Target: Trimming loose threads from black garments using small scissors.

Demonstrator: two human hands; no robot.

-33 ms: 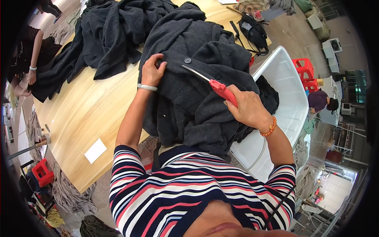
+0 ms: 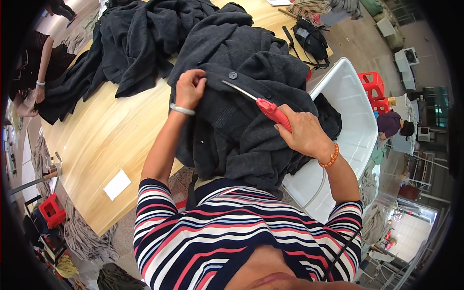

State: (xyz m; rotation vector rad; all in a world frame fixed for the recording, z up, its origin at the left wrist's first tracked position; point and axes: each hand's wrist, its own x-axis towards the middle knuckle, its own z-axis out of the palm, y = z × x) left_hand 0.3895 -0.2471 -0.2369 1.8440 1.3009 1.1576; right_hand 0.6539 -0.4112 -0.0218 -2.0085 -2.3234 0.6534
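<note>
A dark grey cardigan (image 2: 241, 128) lies bunched in front of me, partly on the table. It has a dark button (image 2: 233, 76) on its front band and a ribbed patch lower down. My left hand (image 2: 190, 88) is closed at the band's left end, thumb and forefinger pinching the cloth. Wrapped in my right hand (image 2: 305, 131) is a pair of red-handled scissors (image 2: 271, 112). Their narrow metal blades point up and left, the tip resting over the cloth between my left hand and the button. I cannot tell whether the tip touches it.
More dark garments (image 2: 140, 43) spread over the wooden table (image 2: 121, 130), with another person's hand (image 2: 29, 112) at their left end. A white paper (image 2: 117, 184) lies on the table. To the right stands a white tub (image 2: 360, 121) with dark cloth; a black bag (image 2: 311, 41) sits behind.
My left fingers have drawn closer together and shifted slightly right and down. The button and band have moved a little to the right. The scissors have hardly moved.
</note>
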